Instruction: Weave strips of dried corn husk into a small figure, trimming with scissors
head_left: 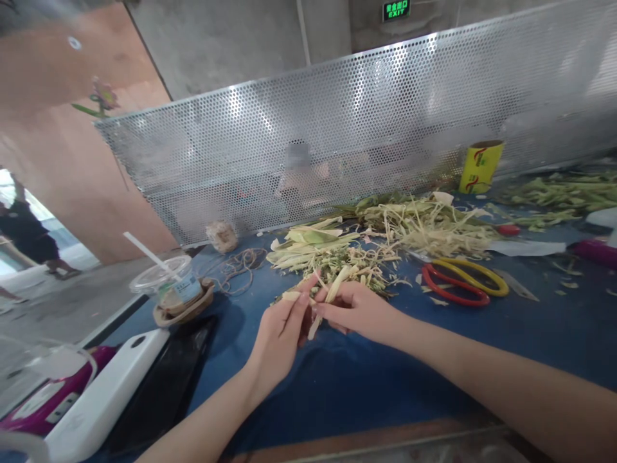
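Close together over the front of the dried plant pile, both hands work with pale corn husk strips (339, 283). My left hand (282, 321) is closed, its thumb and fingers pinching a husk strip whose folded end shows above the thumb. My right hand (357, 308) pinches the crossing strip, which sticks up above the fingers with a short end hanging below. Fingers partly hide where the strips meet. Just beyond lie broad husk leaves (313, 238) and a heap of shredded husk (429, 225).
Red-and-yellow-handled scissors (456, 296) lie at right, near a yellow roll (481, 167). A plastic cup (176, 286) with a straw, twine (241, 267), a white power bank-like case (108, 392) and a black tablet-like slab (161, 386) are left. A perforated metal screen (260, 148) stands behind.
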Demonstrator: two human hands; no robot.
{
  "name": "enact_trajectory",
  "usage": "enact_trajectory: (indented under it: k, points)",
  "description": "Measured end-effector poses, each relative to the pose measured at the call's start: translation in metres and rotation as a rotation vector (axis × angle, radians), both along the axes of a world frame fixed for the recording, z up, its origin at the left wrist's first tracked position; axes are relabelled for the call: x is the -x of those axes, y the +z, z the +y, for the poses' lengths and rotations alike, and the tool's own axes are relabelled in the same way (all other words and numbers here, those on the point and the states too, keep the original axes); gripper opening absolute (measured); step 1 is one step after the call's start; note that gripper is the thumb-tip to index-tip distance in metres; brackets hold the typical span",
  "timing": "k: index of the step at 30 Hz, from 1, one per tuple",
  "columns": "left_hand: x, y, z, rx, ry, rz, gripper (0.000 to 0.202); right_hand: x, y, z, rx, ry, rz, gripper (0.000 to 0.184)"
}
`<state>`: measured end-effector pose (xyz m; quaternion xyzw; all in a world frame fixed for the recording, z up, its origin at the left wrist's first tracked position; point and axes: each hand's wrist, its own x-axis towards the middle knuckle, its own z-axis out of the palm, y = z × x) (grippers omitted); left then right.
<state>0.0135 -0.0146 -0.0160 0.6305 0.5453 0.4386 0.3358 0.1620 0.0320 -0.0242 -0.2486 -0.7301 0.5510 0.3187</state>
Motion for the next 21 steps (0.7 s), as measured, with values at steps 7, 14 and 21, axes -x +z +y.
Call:
enact_trajectory:
  k: [7, 14, 21]
  points:
    - [0.0, 0.0, 0.0, 0.158, -0.023, -0.147, 0.053, 0.0, -0.002, 0.002, 0.076, 0.049, -0.029, 0.024]
    - [0.008, -0.002, 0.008, 0.198, -0.238, -0.243, 0.072, 0.001, -0.002, 0.005, 0.154, 0.011, -0.07, 0.032]
    - [0.004, 0.001, 0.009, 0.262, -0.283, -0.288, 0.085, -0.002, -0.001, 0.004, 0.063, -0.041, 0.005, 0.026]
